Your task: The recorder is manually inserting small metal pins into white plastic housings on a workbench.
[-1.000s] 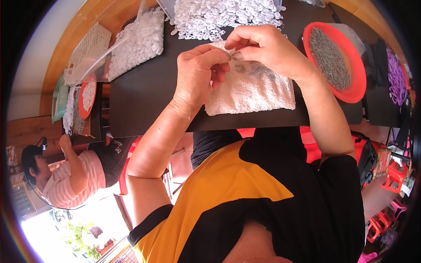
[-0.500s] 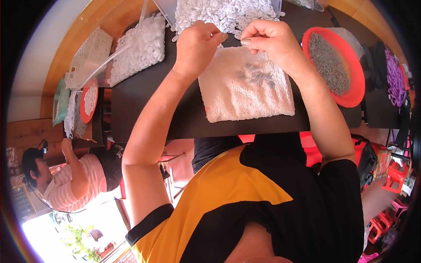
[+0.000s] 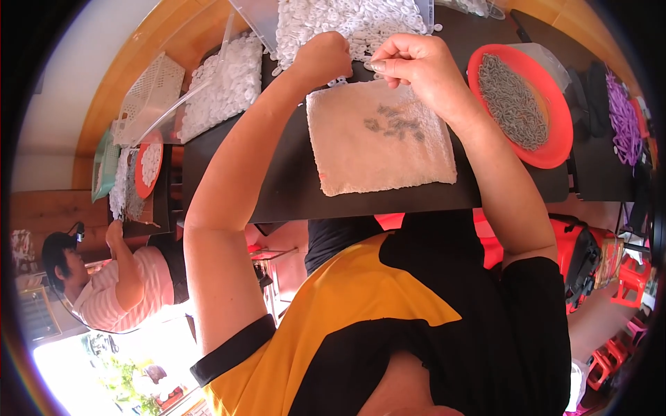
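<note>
My left hand [image 3: 324, 57] is closed beyond the far left corner of a beige towel [image 3: 368, 163], its fingertips mostly hidden behind the knuckles. Small white pieces [image 3: 338, 82] lie just below it, at the towel's edge. Over the towel's far edge, my right hand [image 3: 420, 64] pinches thumb and fingers together; whatever is between them is too small to name. Small dark grey pieces [image 3: 397, 123] lie scattered on the towel. Right beyond both hands, a clear bin [image 3: 251, 22] holds a heap of small white oval pieces with holes [image 3: 347, 24].
A red plate [image 3: 563, 128] of grey pieces stands at right, purple strips [image 3: 622, 125] farther out. At left are another pile of white pieces [image 3: 225, 83] and a white perforated basket [image 3: 149, 93]. A person [image 3: 125, 284] sits at left. Red stools [image 3: 631, 277] stand at lower right.
My left hand has turned over and curled, its thumb now out of sight, and white pieces show below it. My right hand keeps its pinch, slightly more to the left.
</note>
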`<state>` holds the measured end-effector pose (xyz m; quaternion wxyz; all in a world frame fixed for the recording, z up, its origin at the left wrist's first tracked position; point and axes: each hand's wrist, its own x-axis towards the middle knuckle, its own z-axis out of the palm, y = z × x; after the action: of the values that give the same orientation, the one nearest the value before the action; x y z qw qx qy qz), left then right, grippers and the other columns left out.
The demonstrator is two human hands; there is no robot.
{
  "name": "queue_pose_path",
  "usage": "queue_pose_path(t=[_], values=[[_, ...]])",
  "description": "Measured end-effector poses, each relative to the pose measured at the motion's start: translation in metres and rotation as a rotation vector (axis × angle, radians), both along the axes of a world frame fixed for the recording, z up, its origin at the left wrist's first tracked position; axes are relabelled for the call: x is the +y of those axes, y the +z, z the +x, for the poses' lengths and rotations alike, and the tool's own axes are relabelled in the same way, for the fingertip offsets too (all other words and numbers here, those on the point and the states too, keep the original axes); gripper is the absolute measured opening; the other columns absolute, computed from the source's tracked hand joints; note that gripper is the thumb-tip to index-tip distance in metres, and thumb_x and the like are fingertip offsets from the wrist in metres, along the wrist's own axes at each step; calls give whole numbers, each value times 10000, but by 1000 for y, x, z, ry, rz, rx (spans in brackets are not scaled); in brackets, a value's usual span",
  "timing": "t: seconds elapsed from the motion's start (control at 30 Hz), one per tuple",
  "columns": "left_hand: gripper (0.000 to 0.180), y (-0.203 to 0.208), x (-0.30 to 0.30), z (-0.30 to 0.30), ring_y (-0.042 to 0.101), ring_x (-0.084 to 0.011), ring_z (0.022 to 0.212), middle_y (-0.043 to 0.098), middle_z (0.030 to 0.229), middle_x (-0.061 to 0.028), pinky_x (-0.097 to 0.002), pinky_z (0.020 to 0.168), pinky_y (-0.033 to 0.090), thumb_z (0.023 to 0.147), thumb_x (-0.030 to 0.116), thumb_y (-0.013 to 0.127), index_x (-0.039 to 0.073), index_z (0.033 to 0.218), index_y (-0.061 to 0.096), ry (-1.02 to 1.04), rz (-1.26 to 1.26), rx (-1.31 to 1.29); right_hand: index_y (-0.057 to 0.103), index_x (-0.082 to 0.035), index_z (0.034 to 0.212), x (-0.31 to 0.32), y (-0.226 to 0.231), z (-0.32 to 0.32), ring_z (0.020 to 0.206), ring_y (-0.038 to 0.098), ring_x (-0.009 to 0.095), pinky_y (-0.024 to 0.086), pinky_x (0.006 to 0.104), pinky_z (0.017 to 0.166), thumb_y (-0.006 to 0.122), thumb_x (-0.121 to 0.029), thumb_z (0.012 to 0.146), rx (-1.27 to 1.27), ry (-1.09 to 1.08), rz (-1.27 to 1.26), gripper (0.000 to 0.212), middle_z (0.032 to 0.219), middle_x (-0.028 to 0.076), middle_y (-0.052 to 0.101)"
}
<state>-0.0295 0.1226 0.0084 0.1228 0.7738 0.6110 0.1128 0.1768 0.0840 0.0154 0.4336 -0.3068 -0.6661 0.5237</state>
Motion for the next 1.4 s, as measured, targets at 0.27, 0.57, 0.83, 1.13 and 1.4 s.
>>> queue_pose_path(t=[0.27,0.57,0.83,1.13,1.4], values=[[138,11,-35,15,563,-131,616,627,687,-60,-268,522,431,734,73,751,4,790,646,218,-121,-850,650,17,799,7,-3,4,590,534,90,453,258,547,642,-57,846,-8,-49,-38,88,646,28,585],[153,1,-95,34,615,-159,645,664,834,-113,-257,524,480,848,-15,663,-78,985,640,314,-185,-1533,649,19,843,-7,-11,-12,629,577,107,479,270,559,620,-64,876,-20,-16,-94,94,693,37,615],[111,-7,-106,36,622,-166,656,662,834,-116,-260,519,475,859,-10,633,-58,960,634,357,-130,-1594,632,15,921,-11,-16,-16,697,546,82,460,230,651,581,-64,920,-145,-15,39,94,778,10,606],[126,-11,-107,36,632,-183,660,666,858,-143,-271,520,485,884,2,620,-65,991,609,387,-129,-1633,643,13,890,-14,-21,-21,606,566,117,454,281,576,590,-42,863,-167,-120,180,81,663,57,621],[102,-9,-108,39,619,-167,629,650,807,-119,-261,484,468,855,-15,616,-60,946,619,400,-74,-1649,651,-20,872,-14,-23,-22,561,581,157,459,303,557,607,-56,845,-232,-167,329,64,614,75,616]])
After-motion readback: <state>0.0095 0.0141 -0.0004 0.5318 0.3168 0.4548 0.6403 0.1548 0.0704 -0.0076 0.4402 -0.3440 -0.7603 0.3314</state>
